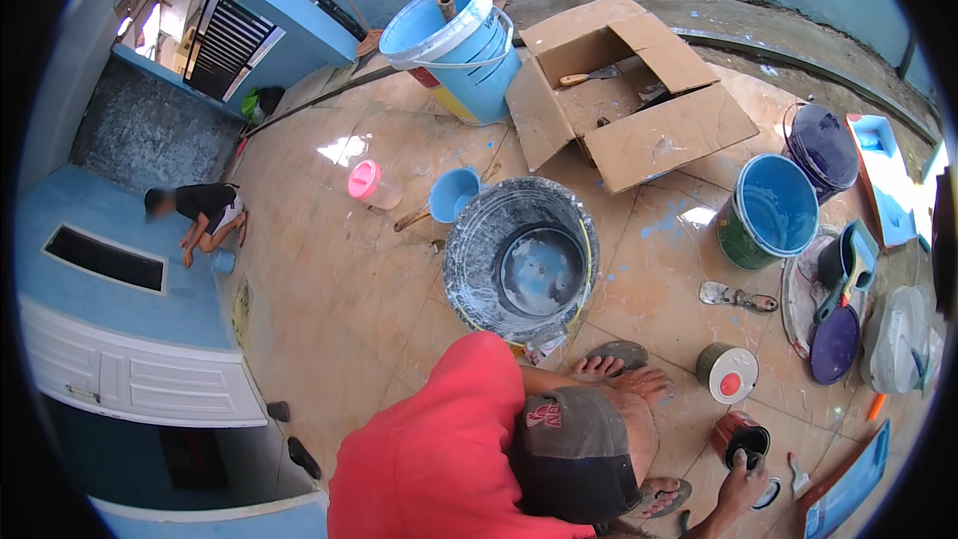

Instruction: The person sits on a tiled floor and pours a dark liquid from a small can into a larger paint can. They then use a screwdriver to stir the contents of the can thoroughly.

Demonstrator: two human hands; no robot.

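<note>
Neither my left hand nor my right hand shows. Just below me a co-worker in a red shirt and dark cap crouches on the tiles. Their left hand rests by a sandaled foot; their right hand grips something dark, hard to make out, at an opened red can. A round lid and small putty knife lie beside it. A large stained grey tub and a closed can with a red spot are nearby, as is a scraper.
A blue bucket, open cardboard box, pink jug, blue dipper and several paint pails stand around. Paint trays lie right. Another person crouches by the left wall beside a small pail.
</note>
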